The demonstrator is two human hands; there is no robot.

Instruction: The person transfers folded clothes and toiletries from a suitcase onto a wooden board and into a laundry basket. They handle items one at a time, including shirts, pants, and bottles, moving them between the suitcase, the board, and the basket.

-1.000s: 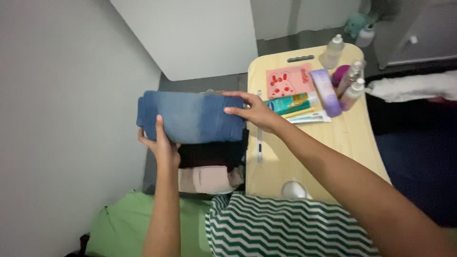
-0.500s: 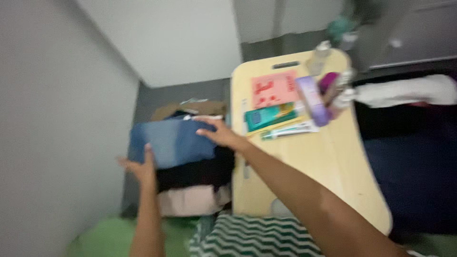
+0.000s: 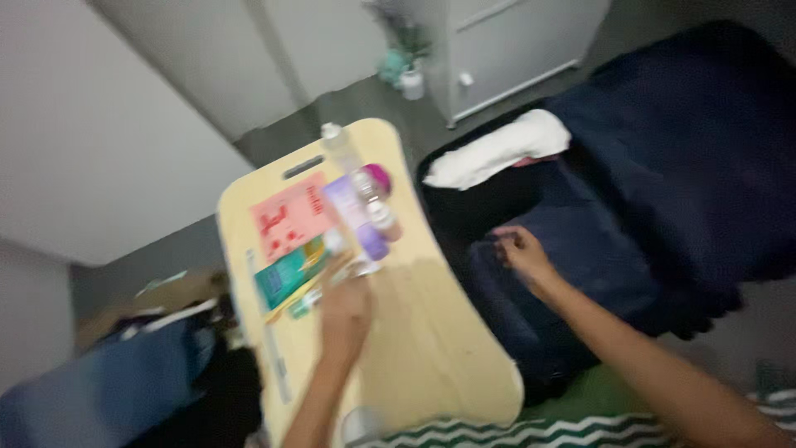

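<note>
Hands have left the folded jeans [image 3: 108, 386], which now lie at the lower left on the dark clothes pile [image 3: 220, 390]. The view has swung right. The left hand [image 3: 347, 311] reaches over the wooden tray [image 3: 431, 348] to the tubes [image 3: 303, 278], fingers hidden by blur, grip unclear. The right hand [image 3: 521, 251], fingers curled together, pinches dark fabric inside the open suitcase [image 3: 630, 191].

Bare forearms — no sleeves
</note>
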